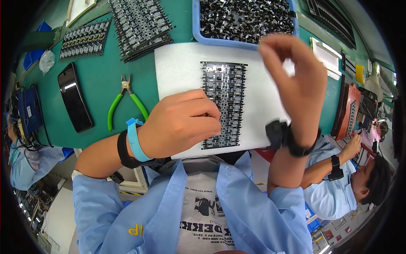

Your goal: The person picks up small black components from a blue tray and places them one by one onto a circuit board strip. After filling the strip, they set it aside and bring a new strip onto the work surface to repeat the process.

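A panel of small dark circuit boards (228, 95) lies upright in the picture on a white foam sheet (177, 63). My left hand (184, 118) rests over the panel's left side with its fingers curled together; whatever is between the fingertips is hidden. Beside the near right corner of the blue bin, my right hand (298, 70) is raised above the sheet, slightly blurred. Its thumb and forefinger meet in a pinch, and any part between them is too small to make out. Small shiny metal-and-black parts (237, 19) fill the bin.
The blue bin (224, 41) stands at the sheet's far edge. Green-handled cutters (125, 91) and a black phone (75, 97) lie to the left on the green table (99, 78). Stacked board panels (139, 25) sit behind them. A co-worker (338, 173) sits at right.
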`<state>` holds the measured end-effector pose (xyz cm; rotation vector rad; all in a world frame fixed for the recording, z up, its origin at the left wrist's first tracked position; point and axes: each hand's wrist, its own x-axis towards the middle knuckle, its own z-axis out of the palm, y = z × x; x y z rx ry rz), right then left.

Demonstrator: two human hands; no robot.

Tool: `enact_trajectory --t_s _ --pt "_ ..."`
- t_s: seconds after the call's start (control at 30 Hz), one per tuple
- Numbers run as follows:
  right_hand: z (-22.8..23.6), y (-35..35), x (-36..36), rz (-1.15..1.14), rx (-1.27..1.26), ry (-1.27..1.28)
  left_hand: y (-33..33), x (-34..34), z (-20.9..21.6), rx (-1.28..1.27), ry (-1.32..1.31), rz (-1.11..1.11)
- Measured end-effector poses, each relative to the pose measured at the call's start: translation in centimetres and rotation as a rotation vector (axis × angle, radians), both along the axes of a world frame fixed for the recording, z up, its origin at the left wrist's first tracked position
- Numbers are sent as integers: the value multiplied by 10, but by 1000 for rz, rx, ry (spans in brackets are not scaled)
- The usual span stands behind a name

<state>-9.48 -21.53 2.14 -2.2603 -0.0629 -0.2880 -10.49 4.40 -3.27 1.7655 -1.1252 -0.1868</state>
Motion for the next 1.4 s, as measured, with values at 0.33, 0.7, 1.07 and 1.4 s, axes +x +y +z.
enact_trajectory --t_s 0.33,0.7,1.07,1.4 --pt "-27 15 -124 -3 3 213 -2 -2 1 -10 34 58" --pt "-40 30 -111 214 -131 -47 4 1 1 80 -78 -6" --pt "-40 17 -112 162 -215 -2 6 0 2 104 -145 -13" --pt "-43 14 -112 193 -198 -11 6 -4 3 104 -152 44"
